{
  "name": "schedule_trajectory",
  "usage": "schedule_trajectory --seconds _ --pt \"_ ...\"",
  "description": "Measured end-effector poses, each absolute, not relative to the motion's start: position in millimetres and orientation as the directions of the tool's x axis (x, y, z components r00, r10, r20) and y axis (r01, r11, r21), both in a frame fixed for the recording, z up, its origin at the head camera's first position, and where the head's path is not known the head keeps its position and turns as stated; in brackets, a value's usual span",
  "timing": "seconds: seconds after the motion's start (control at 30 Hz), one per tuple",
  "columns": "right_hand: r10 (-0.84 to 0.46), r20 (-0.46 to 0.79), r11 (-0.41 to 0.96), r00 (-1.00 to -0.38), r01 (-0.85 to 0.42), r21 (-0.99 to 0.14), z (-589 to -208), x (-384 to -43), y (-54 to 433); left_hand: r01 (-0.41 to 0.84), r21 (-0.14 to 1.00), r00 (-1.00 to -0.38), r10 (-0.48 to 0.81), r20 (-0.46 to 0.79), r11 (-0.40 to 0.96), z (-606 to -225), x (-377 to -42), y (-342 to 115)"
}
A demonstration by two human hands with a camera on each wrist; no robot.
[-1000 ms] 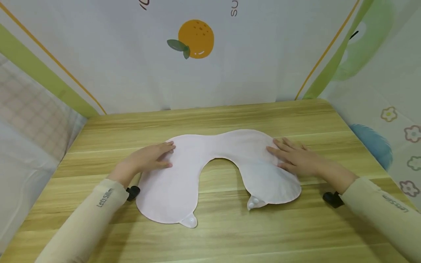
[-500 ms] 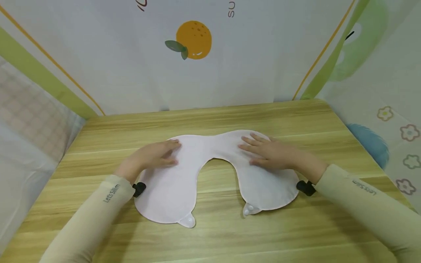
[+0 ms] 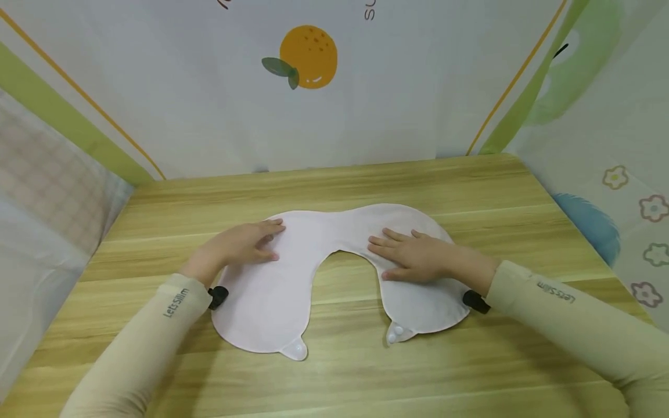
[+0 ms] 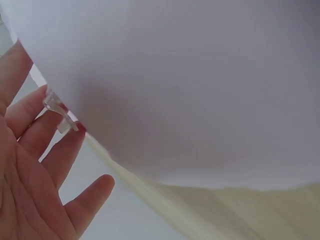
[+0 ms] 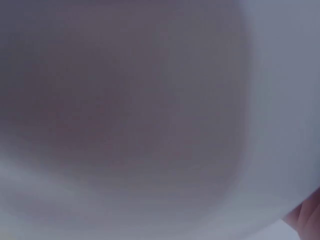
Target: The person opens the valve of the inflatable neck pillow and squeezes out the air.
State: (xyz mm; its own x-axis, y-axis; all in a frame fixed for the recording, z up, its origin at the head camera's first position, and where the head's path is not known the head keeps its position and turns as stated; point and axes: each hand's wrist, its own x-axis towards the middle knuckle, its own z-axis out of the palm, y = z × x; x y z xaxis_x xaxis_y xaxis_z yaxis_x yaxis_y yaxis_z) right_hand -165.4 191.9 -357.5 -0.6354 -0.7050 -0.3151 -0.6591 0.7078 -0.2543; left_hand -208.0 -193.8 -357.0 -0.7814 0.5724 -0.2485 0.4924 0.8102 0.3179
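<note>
A pale pink U-shaped neck pillow (image 3: pixel 276 300), flat and thin, lies on the wooden table with its opening toward me. Each of its two ends carries a small tab (image 3: pixel 294 349) with snaps. My left hand (image 3: pixel 237 247) rests at the pillow's left outer edge, fingers extended. In the left wrist view a clear plastic piece (image 4: pixel 64 112), resembling a valve, shows at the edge beside the fingers. My right hand (image 3: pixel 415 255) lies spread on the right lobe, fingertips near the inner curve. In the right wrist view the blurred pillow hides most of that hand.
The wooden table (image 3: pixel 334 383) ends at the back against a white curtain (image 3: pixel 209 104) printed with an orange. Similar printed cloth hangs at both sides. A black wrist camera (image 3: pixel 475 301) sits under each sleeve's cuff.
My right hand has slid inward from the right outer edge onto the right lobe. The right end has shifted slightly toward me. My left hand has barely moved.
</note>
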Motion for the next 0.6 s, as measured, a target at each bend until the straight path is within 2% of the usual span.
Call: schedule_trajectory --seconds 0.23,0.6 --pt "-0.675 -0.338 0.735 -0.656 -0.640 -0.225 -360.5 -159.4 201.0 0.462 0.347 -0.785 0.559 -0.267 0.816 -356.4 -205.7 -197.1" --pt "-0.643 -0.349 0.766 -0.681 -0.568 -0.302 -358.4 -152.7 222.9 0.424 0.381 -0.800 0.537 -0.268 0.822 -357.6 -201.5 -211.5"
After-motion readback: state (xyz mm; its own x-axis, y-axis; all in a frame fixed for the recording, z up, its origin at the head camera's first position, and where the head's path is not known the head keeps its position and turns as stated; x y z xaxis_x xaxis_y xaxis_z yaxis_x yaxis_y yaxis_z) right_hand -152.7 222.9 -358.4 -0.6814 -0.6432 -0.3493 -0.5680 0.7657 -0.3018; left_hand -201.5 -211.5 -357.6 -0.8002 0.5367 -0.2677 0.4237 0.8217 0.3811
